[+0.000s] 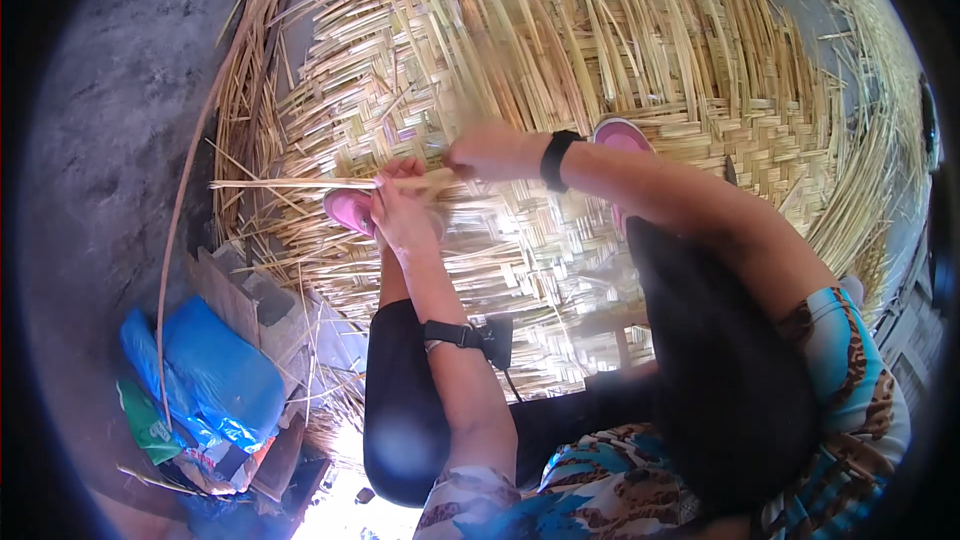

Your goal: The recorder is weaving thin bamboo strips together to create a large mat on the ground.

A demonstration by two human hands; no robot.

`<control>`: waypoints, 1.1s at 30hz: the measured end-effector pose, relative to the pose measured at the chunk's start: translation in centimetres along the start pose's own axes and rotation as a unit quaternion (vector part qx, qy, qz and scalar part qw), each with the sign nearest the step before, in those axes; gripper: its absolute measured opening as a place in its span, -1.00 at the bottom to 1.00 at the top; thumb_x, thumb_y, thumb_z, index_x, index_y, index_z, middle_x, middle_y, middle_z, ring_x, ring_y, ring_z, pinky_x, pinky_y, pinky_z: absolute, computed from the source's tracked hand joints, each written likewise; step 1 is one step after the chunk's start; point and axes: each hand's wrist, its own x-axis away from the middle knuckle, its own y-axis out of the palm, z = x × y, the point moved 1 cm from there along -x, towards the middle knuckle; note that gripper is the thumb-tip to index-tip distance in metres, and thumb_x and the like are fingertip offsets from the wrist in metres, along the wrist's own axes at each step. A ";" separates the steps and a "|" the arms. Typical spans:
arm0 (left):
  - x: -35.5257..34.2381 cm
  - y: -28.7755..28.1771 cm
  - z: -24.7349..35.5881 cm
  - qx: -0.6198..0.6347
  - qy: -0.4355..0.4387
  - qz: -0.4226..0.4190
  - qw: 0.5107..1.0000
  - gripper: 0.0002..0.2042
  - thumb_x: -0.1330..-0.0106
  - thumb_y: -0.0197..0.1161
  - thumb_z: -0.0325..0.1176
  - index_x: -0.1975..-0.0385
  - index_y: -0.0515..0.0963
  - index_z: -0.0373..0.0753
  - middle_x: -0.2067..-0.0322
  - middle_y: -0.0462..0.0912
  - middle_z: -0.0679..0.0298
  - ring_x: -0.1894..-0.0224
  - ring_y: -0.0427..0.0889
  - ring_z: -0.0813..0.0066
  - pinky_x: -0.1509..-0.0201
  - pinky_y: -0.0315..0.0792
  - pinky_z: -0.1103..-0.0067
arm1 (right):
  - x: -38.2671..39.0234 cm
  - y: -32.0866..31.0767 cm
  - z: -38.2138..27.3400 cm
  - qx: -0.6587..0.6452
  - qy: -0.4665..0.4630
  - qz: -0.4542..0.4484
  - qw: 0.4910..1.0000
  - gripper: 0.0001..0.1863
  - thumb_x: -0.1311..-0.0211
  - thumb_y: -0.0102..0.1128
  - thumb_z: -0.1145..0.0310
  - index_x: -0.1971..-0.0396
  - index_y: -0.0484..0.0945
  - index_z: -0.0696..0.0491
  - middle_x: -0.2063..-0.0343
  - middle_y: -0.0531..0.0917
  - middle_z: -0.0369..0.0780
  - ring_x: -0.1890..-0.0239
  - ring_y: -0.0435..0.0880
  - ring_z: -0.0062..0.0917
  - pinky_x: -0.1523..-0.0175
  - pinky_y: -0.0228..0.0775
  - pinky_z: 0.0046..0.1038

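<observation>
A large woven mat of pale straw-coloured strips (750,140) spreads beneath me, with many long loose strip ends fanning out on its far side. My left hand (405,220) is closed around a few flat strips (290,183) whose ends stick out to the left, above a pink shoe (349,210). Just right of it, my right hand (495,152) hovers low over the weave near the same strips. Motion smears its fingers, so its grip is unclear. The other pink shoe (622,135) rests on the mat beyond my right forearm.
A blue plastic bag (225,365) and a green packet (148,422) lie by the grey wall (110,140) at left, beside wooden boards (225,290). A long thin cane (185,180) leans there. Loose strips (870,190) curve along the mat's right edge.
</observation>
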 end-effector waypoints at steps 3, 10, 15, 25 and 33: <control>0.5 0.5 -0.1 0.044 -0.026 -0.002 0.999 -0.49 -0.37 0.03 0.05 -0.05 0.39 -0.31 0.01 0.52 0.08 0.02 0.55 0.31 0.15 0.40 0.55 | -0.1 -0.6 1.2 -0.053 0.023 0.117 0.991 -0.84 0.06 0.32 0.30 0.52 0.61 0.06 0.53 0.64 -0.13 0.38 0.65 -0.22 0.27 0.47 -0.27; 0.8 3.2 -2.8 -0.229 -0.007 -0.095 0.969 -0.75 -0.44 -0.06 -0.39 -0.01 0.47 -0.28 0.14 0.59 0.23 0.09 0.58 0.44 0.10 0.42 0.48 | 0.4 -0.7 3.1 -0.116 0.004 0.126 0.985 -0.75 0.08 0.37 0.26 0.46 0.62 0.11 0.53 0.62 -0.08 0.38 0.63 -0.17 0.27 0.43 -0.25; -0.1 4.7 -3.9 -0.348 0.082 -0.080 0.931 -0.76 -0.36 -0.01 -0.48 0.03 0.49 -0.31 0.28 0.63 0.12 0.17 0.59 0.36 0.13 0.39 0.44 | 1.3 -0.7 3.7 -0.164 -0.051 0.168 0.971 -0.71 0.06 0.32 0.20 0.49 0.61 0.15 0.59 0.58 -0.02 0.48 0.60 -0.12 0.33 0.41 -0.23; -1.0 6.3 -4.6 -0.468 0.116 -0.114 0.869 -0.75 -0.33 0.03 -0.49 0.04 0.53 -0.34 0.22 0.66 0.06 0.21 0.62 0.32 0.12 0.43 0.48 | 1.9 -1.2 4.7 -0.234 0.027 0.125 0.964 -0.71 0.10 0.40 0.25 0.49 0.62 0.18 0.60 0.59 -0.04 0.50 0.61 -0.20 0.35 0.39 -0.30; -1.1 5.9 -2.8 -0.329 0.041 -0.106 0.938 -0.73 -0.38 -0.06 -0.55 -0.02 0.44 -0.41 0.17 0.60 0.16 0.13 0.55 0.51 0.01 0.40 0.57 | 2.2 -1.9 4.4 -0.259 0.016 0.085 0.962 -0.67 0.06 0.39 0.25 0.28 0.66 0.09 0.45 0.68 -0.10 0.35 0.67 -0.28 0.21 0.43 -0.36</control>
